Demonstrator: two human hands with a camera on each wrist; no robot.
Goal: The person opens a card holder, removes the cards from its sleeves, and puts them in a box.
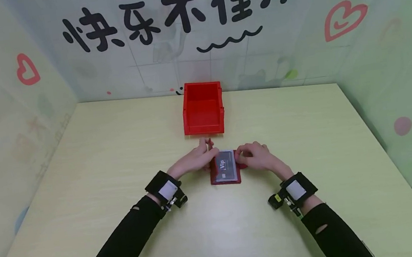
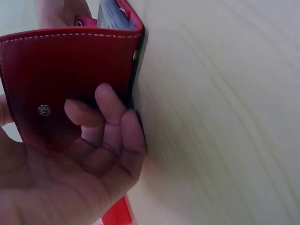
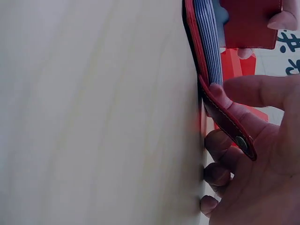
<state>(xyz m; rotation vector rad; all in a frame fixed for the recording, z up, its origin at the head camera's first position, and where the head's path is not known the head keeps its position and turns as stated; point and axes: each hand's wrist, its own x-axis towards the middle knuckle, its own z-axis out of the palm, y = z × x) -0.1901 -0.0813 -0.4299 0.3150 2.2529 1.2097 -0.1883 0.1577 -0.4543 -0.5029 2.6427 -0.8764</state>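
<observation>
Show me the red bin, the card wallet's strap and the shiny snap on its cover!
Red bin (image 1: 204, 129), head view: its low front wall.
Wallet strap (image 3: 223, 116), right wrist view: midway along it.
Cover snap (image 2: 44, 110), left wrist view: its metal centre.

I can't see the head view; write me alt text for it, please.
An open red card holder, a card marked "Vip" showing, lies on a pale table between two hands: the left hand grips its raised left side, the right hand touches its right edge. A red bin stands just beyond, before a backdrop with black lettering.
</observation>
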